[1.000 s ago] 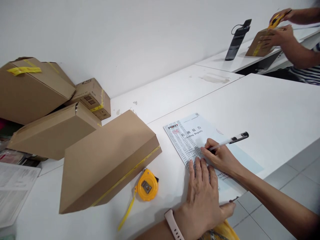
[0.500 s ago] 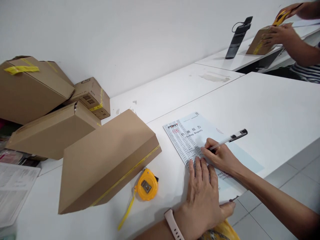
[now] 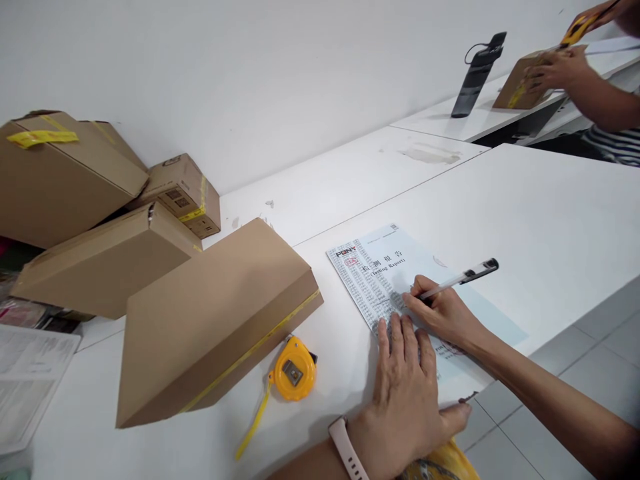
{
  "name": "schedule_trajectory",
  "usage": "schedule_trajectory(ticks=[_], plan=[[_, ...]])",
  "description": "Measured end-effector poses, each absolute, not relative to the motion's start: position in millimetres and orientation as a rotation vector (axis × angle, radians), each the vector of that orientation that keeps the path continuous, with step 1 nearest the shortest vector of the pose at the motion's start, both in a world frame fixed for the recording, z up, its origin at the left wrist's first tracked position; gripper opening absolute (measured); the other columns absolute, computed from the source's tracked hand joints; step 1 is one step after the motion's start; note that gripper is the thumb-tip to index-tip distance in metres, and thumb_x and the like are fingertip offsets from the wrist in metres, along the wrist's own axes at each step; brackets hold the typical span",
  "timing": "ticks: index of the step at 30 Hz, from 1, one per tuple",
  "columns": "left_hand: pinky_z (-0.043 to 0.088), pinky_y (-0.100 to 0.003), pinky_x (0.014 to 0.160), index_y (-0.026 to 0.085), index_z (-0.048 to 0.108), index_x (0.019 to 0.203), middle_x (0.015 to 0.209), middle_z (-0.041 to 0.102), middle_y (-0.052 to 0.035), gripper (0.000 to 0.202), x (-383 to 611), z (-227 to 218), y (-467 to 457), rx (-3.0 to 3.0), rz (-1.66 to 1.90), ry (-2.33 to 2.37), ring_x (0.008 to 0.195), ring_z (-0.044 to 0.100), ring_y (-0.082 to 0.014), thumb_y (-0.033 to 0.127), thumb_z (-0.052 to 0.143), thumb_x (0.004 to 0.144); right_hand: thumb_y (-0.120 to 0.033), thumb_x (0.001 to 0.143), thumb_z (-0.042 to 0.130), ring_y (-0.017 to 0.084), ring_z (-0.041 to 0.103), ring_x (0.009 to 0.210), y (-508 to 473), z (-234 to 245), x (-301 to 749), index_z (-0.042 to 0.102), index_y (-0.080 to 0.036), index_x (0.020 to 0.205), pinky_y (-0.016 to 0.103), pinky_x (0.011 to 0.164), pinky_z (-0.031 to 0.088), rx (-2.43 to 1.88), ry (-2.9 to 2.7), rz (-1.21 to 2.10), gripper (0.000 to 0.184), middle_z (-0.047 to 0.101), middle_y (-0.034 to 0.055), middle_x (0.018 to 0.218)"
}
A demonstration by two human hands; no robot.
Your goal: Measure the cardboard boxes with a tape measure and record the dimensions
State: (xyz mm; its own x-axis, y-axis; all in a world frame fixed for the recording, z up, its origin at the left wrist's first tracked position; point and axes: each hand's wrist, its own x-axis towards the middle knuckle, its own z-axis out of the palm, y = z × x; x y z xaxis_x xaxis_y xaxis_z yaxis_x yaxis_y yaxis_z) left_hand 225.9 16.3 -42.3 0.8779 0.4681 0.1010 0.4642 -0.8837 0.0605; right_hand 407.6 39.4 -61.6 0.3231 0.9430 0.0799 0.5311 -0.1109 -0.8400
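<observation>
My right hand (image 3: 443,310) grips a clear pen with a black cap (image 3: 463,277), its tip down on a pale blue printed report (image 3: 385,257) headed "Testing Report". The tip itself is hidden by my fingers. My left hand (image 3: 407,380) lies flat, fingers stretched out over the report's lower left edge and thumb out to the right. To its left rests an orange tape measure (image 3: 295,370) with a yellow strap. Just beyond the tape measure lies a closed cardboard box (image 3: 215,313) with a strip of yellow tape along its side.
Several more cardboard boxes (image 3: 65,173) are stacked at the left against the wall. A printed sheet (image 3: 35,387) lies at the left edge. At the far right, a dark bottle (image 3: 473,83) stands beside a co-worker holding a yellow cutter (image 3: 577,30) at a small box (image 3: 517,80).
The pen in my right hand has tilted very slightly to the right. The co-worker's hand with the yellow cutter has moved right along the small box. My left hand stays put.
</observation>
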Motion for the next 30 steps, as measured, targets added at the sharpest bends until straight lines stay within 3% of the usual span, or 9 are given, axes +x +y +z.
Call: schedule_trajectory(ticks=[30], plan=[[0.031,-0.059,0.124,-0.002,0.045,0.149,0.159,0.039,-0.0324,0.088,226.5,-43.0,17.8,2.991,0.209,0.738,0.153,0.029,-0.0431,0.069,0.035,0.098,-0.036,0.09,0.055,0.014,0.036,0.051,39.9,-62.2,409.3,0.044,-0.026,0.067,0.03,0.05,0.029,-1.771,-1.338,0.568,0.027,0.043,-0.0043,0.056]])
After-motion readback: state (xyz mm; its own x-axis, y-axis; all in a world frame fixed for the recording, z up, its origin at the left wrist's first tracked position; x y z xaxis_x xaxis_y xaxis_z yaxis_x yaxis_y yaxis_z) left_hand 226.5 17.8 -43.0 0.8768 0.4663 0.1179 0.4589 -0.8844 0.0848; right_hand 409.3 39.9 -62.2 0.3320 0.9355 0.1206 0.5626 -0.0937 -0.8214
